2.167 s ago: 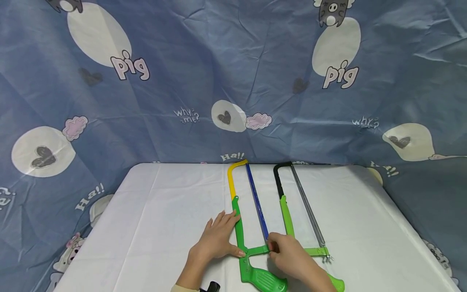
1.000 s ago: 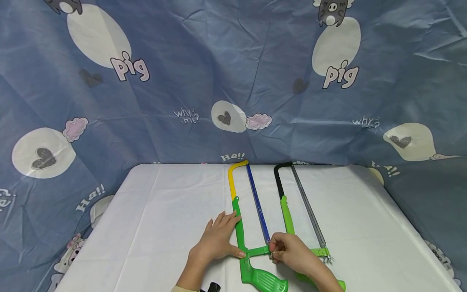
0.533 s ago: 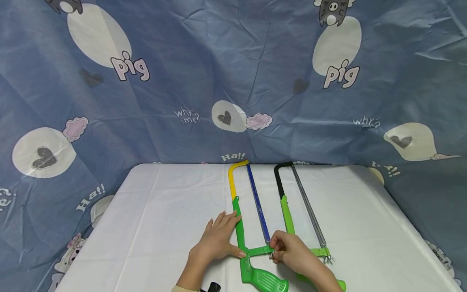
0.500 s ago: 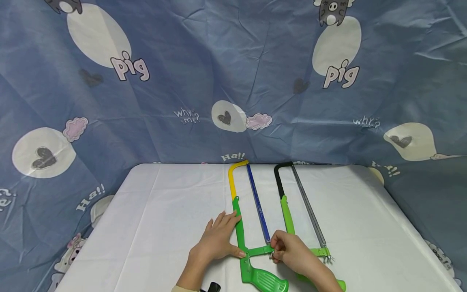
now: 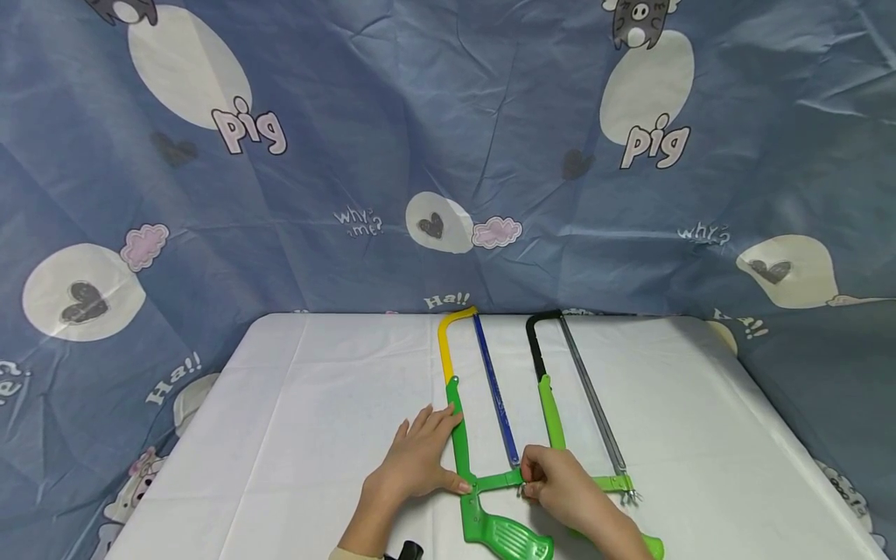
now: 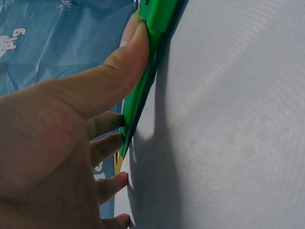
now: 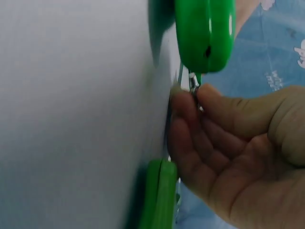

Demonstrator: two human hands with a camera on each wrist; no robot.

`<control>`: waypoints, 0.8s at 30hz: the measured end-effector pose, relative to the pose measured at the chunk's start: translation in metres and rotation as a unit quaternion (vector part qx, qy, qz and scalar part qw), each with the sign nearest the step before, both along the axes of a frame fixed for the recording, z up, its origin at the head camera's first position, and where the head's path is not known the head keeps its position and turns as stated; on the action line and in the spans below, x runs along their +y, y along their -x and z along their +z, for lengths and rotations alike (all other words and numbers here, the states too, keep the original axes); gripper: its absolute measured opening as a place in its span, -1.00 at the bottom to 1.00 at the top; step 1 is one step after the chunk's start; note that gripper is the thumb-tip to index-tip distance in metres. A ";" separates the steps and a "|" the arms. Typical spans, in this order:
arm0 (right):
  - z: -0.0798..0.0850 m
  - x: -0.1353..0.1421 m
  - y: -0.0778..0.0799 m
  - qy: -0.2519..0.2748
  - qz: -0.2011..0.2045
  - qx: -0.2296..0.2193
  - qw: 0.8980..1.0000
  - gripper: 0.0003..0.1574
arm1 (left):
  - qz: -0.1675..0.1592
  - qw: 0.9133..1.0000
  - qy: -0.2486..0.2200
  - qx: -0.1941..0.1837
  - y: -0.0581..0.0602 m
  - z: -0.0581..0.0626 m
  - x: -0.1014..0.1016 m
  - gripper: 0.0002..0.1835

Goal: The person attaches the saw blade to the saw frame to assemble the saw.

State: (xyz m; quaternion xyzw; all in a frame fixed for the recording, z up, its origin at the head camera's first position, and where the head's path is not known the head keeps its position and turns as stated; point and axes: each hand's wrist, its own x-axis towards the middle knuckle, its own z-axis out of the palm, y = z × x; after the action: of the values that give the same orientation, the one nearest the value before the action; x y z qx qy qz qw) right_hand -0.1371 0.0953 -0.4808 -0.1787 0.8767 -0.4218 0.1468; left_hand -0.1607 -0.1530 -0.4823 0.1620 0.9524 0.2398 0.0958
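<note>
A hacksaw with a green handle (image 5: 514, 537), yellow front bow (image 5: 444, 346) and blue blade (image 5: 495, 389) lies flat on the white-covered table. My left hand (image 5: 414, 463) rests on its green frame, fingers spread and fairly straight; in the left wrist view the thumb (image 6: 131, 52) presses along the green frame (image 6: 138, 95). With thumb and forefinger, my right hand (image 5: 563, 486) pinches a small metal wing nut (image 7: 193, 82) at the blade's handle end. Fingertips hide most of that nut. Behind my right hand lies a second hacksaw (image 5: 551, 416), its handle partly covered by my forearm.
The second saw has a black front bow (image 5: 534, 342), a grey blade (image 5: 591, 397) and its own wing nut (image 5: 630, 496). A black object (image 5: 409, 551) shows by my left wrist. A blue patterned cloth (image 5: 378, 155) hangs behind the table (image 5: 336, 373).
My right fingers have shifted slightly around the wing nut, curling and loosening a little. The left hand and both hacksaws stay in nearly the same place.
</note>
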 end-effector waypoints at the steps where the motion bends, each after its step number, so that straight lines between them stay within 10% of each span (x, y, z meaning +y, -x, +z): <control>1: 0.000 -0.001 -0.001 -0.011 -0.002 0.011 1.000 -0.74 | 0.000 1.000 0.000 0.000 0.000 0.000 0.000 0.18; 11: 0.001 -0.013 -0.009 -0.139 -0.008 0.148 0.979 -0.62 | -0.002 1.000 -0.001 0.000 0.002 -0.003 -0.001 0.17; 24: 0.005 -0.025 -0.016 -0.272 0.033 0.264 0.925 -0.76 | -0.001 1.000 0.001 0.002 0.003 -0.004 -0.001 0.16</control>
State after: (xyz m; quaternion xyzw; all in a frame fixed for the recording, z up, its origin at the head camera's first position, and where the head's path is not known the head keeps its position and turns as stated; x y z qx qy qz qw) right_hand -0.1209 0.0707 -0.4755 -0.2659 0.9583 -0.0990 -0.0334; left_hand -0.1635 -0.1545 -0.4859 0.1634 0.9526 0.2385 0.0945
